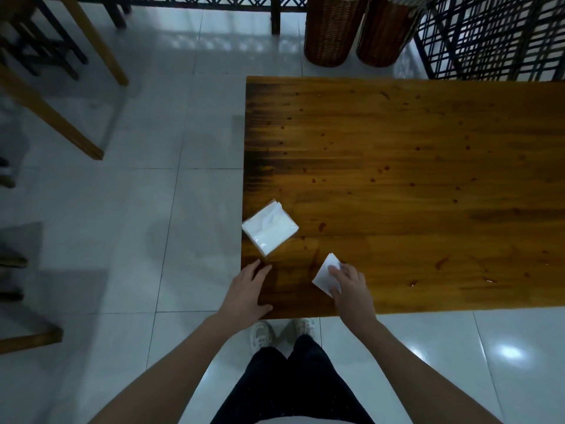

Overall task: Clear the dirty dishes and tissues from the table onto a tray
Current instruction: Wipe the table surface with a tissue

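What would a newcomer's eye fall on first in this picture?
Two white things stand out on the dark wooden table: a tissue pack at its left edge and a folded tissue near the front edge, with the right hand resting on it. The left hand lies flat on the table's near-left corner.

Glossy white floor tiles (91, 209), wooden furniture legs (52, 117) well left of my left hand (247, 289). Two wicker baskets (330, 32) and a dark lattice screen (495, 41) far beyond my right hand (351, 289).

table (397, 148) runs off right edge; tissue (324, 275) partly hidden under right hand (351, 289); wicker baskets (330, 32) cut off at top.
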Motion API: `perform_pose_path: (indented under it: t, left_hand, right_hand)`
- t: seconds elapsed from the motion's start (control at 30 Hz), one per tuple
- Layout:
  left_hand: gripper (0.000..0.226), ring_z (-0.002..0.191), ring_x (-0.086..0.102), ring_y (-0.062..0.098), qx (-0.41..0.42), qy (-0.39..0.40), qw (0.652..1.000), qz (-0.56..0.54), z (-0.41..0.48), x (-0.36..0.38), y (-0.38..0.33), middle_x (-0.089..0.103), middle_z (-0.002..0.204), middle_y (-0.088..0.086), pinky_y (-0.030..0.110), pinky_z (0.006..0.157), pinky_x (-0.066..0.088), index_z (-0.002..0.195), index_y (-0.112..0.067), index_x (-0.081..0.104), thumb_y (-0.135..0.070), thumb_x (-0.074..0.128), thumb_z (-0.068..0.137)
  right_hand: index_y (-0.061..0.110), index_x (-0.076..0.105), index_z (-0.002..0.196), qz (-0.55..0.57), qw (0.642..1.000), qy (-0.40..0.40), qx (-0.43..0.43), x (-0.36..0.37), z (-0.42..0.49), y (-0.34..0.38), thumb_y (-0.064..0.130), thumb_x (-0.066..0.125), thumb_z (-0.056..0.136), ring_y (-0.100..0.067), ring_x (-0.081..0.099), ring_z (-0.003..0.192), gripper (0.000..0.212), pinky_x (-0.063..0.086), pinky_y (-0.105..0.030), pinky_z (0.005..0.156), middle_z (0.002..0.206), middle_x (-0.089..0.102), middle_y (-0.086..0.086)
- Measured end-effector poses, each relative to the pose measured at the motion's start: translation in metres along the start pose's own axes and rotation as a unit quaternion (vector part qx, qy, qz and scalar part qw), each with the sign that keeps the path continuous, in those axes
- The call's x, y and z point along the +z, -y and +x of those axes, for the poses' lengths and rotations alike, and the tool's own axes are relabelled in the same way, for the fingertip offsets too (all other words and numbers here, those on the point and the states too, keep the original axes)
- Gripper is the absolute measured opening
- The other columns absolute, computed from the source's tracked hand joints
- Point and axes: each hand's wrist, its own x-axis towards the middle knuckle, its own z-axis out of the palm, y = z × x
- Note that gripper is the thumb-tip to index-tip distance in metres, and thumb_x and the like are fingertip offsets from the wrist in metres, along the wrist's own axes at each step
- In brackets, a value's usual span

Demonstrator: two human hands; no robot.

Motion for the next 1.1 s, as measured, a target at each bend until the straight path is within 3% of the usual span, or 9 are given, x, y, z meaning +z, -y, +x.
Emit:
perform_pose_path:
  t: [0.27, 0.43, 0.77, 0.93, 1.0, 1.1]
  left_hand:
    - [0.083, 0.144, 0.015, 0.023, 0.006, 0.001, 1.0, -0.009, 0.0, -0.001, 0.004, 0.01, 0.158, -0.003, 0.038, 0.117, 0.017, 0.15, -0.028, 0.017, -0.043, 0.066, 0.085]
    - [0.083, 0.144, 0.017, 0.022, 0.007, 0.003, 1.0, -0.019, 0.001, -0.003, 0.005, 0.012, 0.158, -0.003, 0.038, 0.116, 0.019, 0.15, -0.027, 0.018, -0.043, 0.066, 0.085]
    - [0.079, 0.145, 0.015, 0.021, 0.016, 0.021, 1.0, -0.01, -0.004, -0.008, 0.007, 0.011, 0.159, -0.003, 0.039, 0.119, 0.018, 0.151, -0.025, 0.018, -0.037, 0.064, 0.088]
    - [0.078, 0.146, 0.013, 0.02, 0.032, 0.024, 0.999, 0.014, -0.003, -0.009, 0.01, 0.01, 0.159, -0.002, 0.038, 0.119, 0.016, 0.151, -0.024, 0.018, -0.029, 0.064, 0.088]
    - [0.079, 0.145, 0.014, 0.02, 0.033, 0.026, 0.999, 0.016, -0.002, -0.009, 0.01, 0.009, 0.159, -0.003, 0.037, 0.119, 0.017, 0.151, -0.024, 0.018, -0.028, 0.066, 0.087]
    - [0.08, 0.145, 0.016, 0.02, 0.029, 0.026, 0.999, 0.007, -0.003, -0.01, 0.011, 0.01, 0.16, -0.004, 0.036, 0.118, 0.019, 0.151, -0.023, 0.019, -0.029, 0.067, 0.087]
  right_hand:
    - [0.013, 0.045, 0.132, 0.018, 1.0, 0.014, -0.004, 0.017, -0.008, 0.017, 0.013, 0.043, 0.099, -0.013, 0.047, 0.103, 0.032, 0.049, -0.021, 0.083, 0.128, 0.043, -0.005]
    - [0.014, 0.037, 0.142, 0.045, 0.998, 0.027, -0.019, 0.028, -0.01, 0.034, 0.01, 0.043, 0.099, -0.013, 0.048, 0.107, 0.044, 0.046, -0.02, 0.088, 0.131, 0.043, -0.003]
    - [0.012, 0.037, 0.143, 0.065, 0.996, 0.04, -0.043, 0.027, -0.008, 0.036, 0.005, 0.052, 0.094, -0.014, 0.049, 0.117, 0.052, 0.041, -0.023, 0.1, 0.136, 0.048, -0.003]
    - [0.012, 0.029, 0.147, 0.029, 0.991, 0.098, -0.088, 0.016, -0.006, 0.023, -0.002, 0.056, 0.09, -0.011, 0.052, 0.113, 0.065, 0.04, -0.009, 0.087, 0.139, 0.042, -0.001]
    - [0.011, 0.034, 0.145, 0.02, 0.988, 0.111, -0.106, 0.011, -0.001, 0.022, -0.002, 0.058, 0.089, -0.009, 0.052, 0.107, 0.063, 0.04, -0.007, 0.081, 0.135, 0.043, 0.0]
    - [0.008, 0.052, 0.131, 0.005, 0.987, 0.107, -0.122, 0.005, 0.009, 0.024, 0.002, 0.06, 0.089, -0.012, 0.052, 0.105, 0.044, 0.046, -0.015, 0.087, 0.126, 0.051, -0.003]
